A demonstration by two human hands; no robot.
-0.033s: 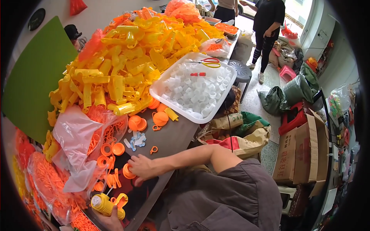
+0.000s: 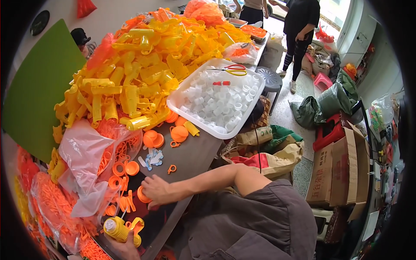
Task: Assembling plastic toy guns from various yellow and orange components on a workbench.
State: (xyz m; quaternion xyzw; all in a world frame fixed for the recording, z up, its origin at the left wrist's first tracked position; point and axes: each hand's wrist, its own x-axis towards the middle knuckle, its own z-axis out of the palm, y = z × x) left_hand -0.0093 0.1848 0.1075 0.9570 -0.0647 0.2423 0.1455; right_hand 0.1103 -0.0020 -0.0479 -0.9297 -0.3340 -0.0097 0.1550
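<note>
At the lower left, my left hand is closed round a yellow ribbed plastic cylinder with a whitish end and an orange clip-shaped part on it. My right hand reaches across the table with its fingers closed on the edge of a round orange plastic cap; the fingertips are partly hidden. Beside it lie more orange rings and slim orange pieces. Just beyond are small blue-and-white flat pieces, a small orange ring with a tab and orange round caps.
A big heap of yellow plastic shells covers the far table. A white tray holds clear rings, red-and-yellow-handled snips and a small red tool. Bags of orange parts crowd the left. Cardboard boxes stand right; people stand beyond.
My right hand has shifted very slightly left, still at the orange cap. The yellow cylinder in my left hand has barely moved.
</note>
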